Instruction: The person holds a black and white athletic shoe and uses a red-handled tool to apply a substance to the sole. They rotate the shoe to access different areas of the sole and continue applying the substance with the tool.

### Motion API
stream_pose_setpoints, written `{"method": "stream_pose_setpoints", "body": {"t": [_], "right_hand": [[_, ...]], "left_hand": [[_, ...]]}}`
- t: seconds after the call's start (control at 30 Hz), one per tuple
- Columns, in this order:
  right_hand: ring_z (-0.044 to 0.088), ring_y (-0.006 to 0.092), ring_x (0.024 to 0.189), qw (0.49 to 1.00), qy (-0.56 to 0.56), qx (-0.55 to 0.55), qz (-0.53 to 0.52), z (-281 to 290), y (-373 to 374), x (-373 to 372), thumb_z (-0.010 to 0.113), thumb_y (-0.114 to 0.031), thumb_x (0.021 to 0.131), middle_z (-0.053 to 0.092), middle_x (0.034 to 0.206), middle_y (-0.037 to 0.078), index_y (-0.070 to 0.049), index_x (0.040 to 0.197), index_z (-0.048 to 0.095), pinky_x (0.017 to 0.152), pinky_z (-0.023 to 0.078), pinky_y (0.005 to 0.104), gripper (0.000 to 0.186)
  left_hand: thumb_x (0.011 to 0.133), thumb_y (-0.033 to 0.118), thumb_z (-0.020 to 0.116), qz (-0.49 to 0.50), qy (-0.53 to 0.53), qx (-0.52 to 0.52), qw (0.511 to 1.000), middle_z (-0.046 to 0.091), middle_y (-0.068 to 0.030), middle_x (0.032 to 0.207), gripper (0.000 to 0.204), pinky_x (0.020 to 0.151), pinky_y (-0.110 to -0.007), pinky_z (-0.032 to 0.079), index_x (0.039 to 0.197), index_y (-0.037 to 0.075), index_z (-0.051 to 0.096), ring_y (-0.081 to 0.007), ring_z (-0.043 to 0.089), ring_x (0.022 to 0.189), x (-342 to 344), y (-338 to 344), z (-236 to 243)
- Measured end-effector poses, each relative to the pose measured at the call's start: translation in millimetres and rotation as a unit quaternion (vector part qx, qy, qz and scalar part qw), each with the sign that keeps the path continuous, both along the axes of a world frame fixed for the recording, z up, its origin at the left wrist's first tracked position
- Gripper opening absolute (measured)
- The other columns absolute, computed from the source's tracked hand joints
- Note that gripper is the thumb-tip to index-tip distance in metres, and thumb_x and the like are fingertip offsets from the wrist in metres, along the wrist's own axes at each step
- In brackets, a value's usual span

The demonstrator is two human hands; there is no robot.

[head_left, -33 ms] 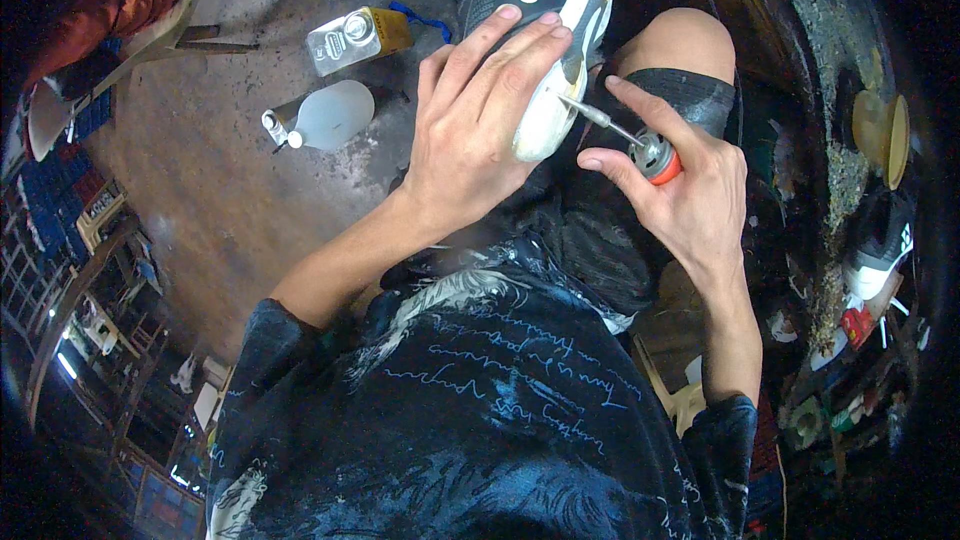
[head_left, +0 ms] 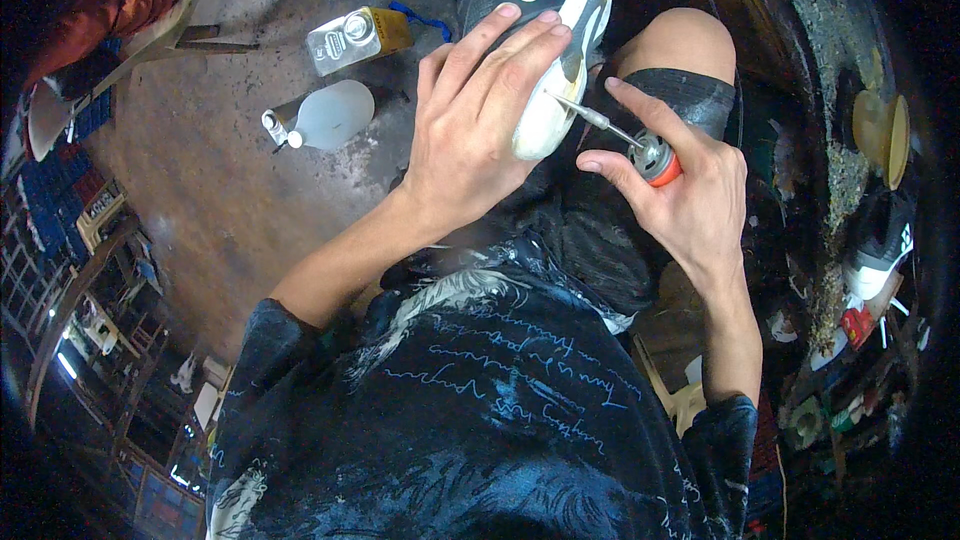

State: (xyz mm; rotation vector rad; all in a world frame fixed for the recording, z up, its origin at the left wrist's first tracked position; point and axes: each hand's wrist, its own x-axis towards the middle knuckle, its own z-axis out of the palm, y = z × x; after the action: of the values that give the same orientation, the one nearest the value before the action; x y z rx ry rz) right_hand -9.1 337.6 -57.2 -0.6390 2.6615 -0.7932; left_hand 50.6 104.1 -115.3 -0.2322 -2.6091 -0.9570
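Note:
A black sports shoe [head_left: 490, 8] with a white midsole lies on its side across my lap, toe toward me. My left hand [head_left: 465, 125] grips it, fingers laid over the upper and their tips reaching the white sole edge. In my right hand [head_left: 690, 185] is an awl-like tool [head_left: 620, 132] with a thin metal shaft and a round grey and orange handle. Its tip meets the sole's edge near the toe, just beside my left fingers; whether it has pierced the sole I cannot tell. My right index finger and thumb stretch past the handle; the remaining fingers are hidden.
On the brown floor [head_left: 220, 230] at the left stand a metal can [head_left: 345, 43] and a translucent white bottle [head_left: 338, 115]. A second black and white shoe [head_left: 880, 250] is at the far right, below a yellowish round object [head_left: 897, 143]. My bare knee [head_left: 682, 40] rises behind the tool.

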Motion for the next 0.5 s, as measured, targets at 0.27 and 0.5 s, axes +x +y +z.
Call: {"method": "stream_pose_setpoints", "body": {"t": [0.27, 0.5], "right_hand": [[0.080, 0.0433, 0.072, 0.999, 0.008, 0.037, 0.020, 4.2, 2.7, 2.7, 0.087, -0.074, 0.087, 0.079, 0.080, 0.022, -0.022, 0.136, 0.082, 0.066, 0.063, 0.0515, 0.072], [0.080, 0.0430, 0.072, 0.998, 0.026, 0.057, 0.021, 4.1, 4.2, 4.3, 0.085, -0.075, 0.088, 0.079, 0.079, 0.023, -0.022, 0.136, 0.082, 0.064, 0.063, 0.0514, 0.071]], "left_hand": [[0.084, 0.011, 0.089, -0.004, -0.015, -0.021, 1.000, 0.073, -0.0049, 0.157, 0.073, 0.108, -0.047, 0.046, 0.155, 0.013, 0.069, -0.0279, 0.060, 0.153, 1.9, -1.2, -1.0], [0.086, 0.009, 0.087, -0.009, -0.010, -0.046, 0.999, 0.072, -0.0038, 0.159, 0.071, 0.108, -0.049, 0.046, 0.155, 0.015, 0.071, -0.0277, 0.058, 0.154, 3.0, -2.6, -3.2]]}}
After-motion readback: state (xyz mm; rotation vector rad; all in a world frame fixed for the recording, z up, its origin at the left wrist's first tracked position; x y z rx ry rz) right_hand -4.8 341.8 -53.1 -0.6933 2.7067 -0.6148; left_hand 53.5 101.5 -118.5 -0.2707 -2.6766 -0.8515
